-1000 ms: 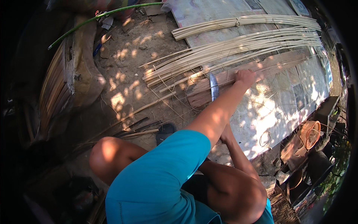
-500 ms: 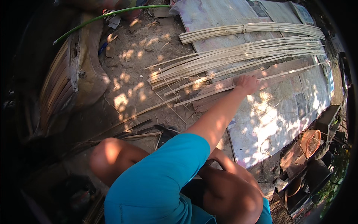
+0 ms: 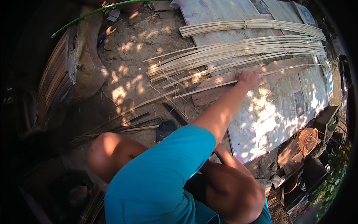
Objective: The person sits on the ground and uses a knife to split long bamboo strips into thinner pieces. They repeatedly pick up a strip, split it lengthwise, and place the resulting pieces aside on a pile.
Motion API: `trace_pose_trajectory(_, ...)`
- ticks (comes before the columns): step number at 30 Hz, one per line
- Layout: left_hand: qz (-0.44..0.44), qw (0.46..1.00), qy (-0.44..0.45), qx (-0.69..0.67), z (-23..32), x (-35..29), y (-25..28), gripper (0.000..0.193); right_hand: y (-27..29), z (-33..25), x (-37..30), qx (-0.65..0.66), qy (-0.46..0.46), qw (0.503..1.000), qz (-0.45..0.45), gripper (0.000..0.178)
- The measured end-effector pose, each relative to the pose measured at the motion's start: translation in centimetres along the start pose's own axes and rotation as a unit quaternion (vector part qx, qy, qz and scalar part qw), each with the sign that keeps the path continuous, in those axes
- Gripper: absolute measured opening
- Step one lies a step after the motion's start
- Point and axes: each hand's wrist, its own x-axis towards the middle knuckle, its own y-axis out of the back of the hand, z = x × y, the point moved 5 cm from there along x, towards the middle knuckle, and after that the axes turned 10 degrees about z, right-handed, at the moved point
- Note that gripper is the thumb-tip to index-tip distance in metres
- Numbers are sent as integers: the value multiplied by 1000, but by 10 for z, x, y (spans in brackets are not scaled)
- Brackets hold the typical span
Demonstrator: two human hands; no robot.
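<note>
My left hand (image 3: 249, 80) reaches out over a weathered wooden board (image 3: 287, 67). Its fingers are curled around a long, pale bamboo strip (image 3: 209, 89), which sticks out on both sides of the fist. Beyond it lie several more loose bamboo strips (image 3: 223, 53), side by side. Farther off is a tied bundle of bamboo strips (image 3: 214, 29). My right forearm (image 3: 232, 162) shows beside my knee, but the left arm and sleeve hide the hand. A dark, pointed blade (image 3: 174, 113) shows just past the left sleeve; its handle end is hidden.
Flat sheets (image 3: 246, 130) cover the ground on the right. Near their right edge stand an orange basket (image 3: 308, 141) and dark vessels. A curved wooden piece (image 3: 87, 67) and a green pole (image 3: 100, 12) are at the left. A dark sandal (image 3: 165, 129) lies by my knee.
My left hand's fingers have closed more tightly around the bamboo strip. The dark blade now shows farther out past the left sleeve. The view has shifted slightly.
</note>
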Motion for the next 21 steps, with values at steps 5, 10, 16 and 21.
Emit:
trace_pose_trajectory(5, 5, 999, -23, 24, -2, 0, 0, 46, -1, 8, -10, 52, -77, 995, -32, 34)
trace_pose_trajectory(10, 8, 951, -201, 234, -26, -10, 49, 30, 15, 34, 13, 287, -188, 919, 192, 25)
trace_pose_trajectory(16, -355, 870, -88, 331, -111, -122, 177, 75, 90, 33, -17, -230, 57, 914, 330, 50)
trace_pose_trajectory(21, -259, 931, 196, -170, -206, -243, 165, 51, 116, 38, -4, -349, -15, 897, 273, 49)
